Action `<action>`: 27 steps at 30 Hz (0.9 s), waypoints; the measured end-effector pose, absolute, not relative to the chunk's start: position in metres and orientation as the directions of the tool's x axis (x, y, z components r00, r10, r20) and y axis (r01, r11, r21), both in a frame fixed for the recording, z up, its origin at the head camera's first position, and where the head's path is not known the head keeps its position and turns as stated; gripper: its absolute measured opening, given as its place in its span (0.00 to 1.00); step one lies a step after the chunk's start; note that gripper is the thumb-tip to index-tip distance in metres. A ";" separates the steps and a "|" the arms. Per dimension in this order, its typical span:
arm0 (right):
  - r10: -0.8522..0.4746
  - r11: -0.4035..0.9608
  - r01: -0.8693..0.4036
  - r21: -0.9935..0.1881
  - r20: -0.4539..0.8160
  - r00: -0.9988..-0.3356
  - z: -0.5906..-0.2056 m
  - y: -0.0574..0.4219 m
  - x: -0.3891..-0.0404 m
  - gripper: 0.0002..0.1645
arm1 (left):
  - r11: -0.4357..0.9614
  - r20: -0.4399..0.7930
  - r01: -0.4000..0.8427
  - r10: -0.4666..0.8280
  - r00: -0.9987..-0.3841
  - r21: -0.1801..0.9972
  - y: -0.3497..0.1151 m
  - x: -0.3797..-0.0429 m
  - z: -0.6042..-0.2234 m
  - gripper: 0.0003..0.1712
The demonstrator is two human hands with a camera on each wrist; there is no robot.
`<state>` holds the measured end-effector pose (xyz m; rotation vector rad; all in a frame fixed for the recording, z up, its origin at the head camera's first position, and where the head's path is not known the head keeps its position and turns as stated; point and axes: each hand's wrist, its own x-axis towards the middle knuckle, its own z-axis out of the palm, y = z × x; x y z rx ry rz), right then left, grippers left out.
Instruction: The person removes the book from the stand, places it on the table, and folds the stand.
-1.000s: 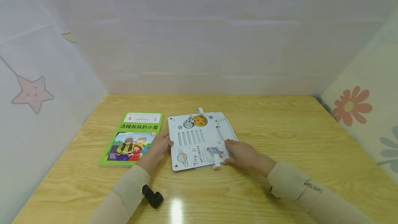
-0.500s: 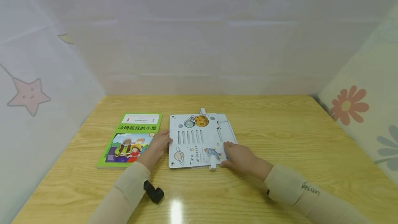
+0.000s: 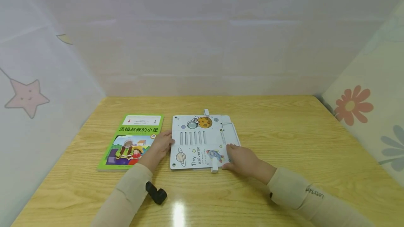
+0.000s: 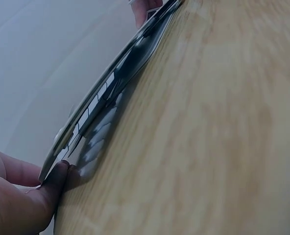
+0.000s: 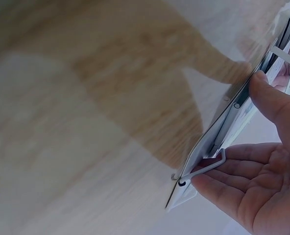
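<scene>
A white folding book stand [image 3: 214, 137] with space drawings and "Tiny universe" print lies low over the table, between both hands. My left hand [image 3: 160, 146] pinches its left edge; in the left wrist view the left hand's thumb and a finger [image 4: 22, 171] take that edge from either side, with a gap showing between stand and tabletop. On the opposite side my right hand [image 3: 244, 160] holds the right edge. The right wrist view shows the right thumb [image 5: 270, 95] against the edge and the other fingers by a bent wire support [image 5: 208, 168].
A green-covered picture book [image 3: 134, 146] lies flat just left of the stand, partly behind the left hand and forearm. White page clips [image 3: 215, 165] stick out at the stand's near and far edges. Patterned cloth walls [image 3: 202, 45] surround the wooden table [image 3: 284, 125].
The book stand has turned slightly and sits squarer to the table, its near edge a little farther back. Both hands keep their hold; the right has shifted slightly left. The view has drifted a little.
</scene>
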<state>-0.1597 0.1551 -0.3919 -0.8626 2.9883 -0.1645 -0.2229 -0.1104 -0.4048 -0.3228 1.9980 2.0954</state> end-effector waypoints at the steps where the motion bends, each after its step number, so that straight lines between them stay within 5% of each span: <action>1: -0.529 0.843 -0.526 -0.107 0.002 -0.848 -0.392 0.155 -0.160 0.43 | -0.050 -0.311 -0.312 0.015 -0.950 0.949 -0.111 -0.223 -0.405 0.32; 27: -0.512 0.855 -0.506 -0.111 -0.024 -0.859 -0.392 0.153 -0.161 0.42 | -0.076 -0.307 -0.309 0.034 -0.951 0.948 -0.112 -0.222 -0.406 0.32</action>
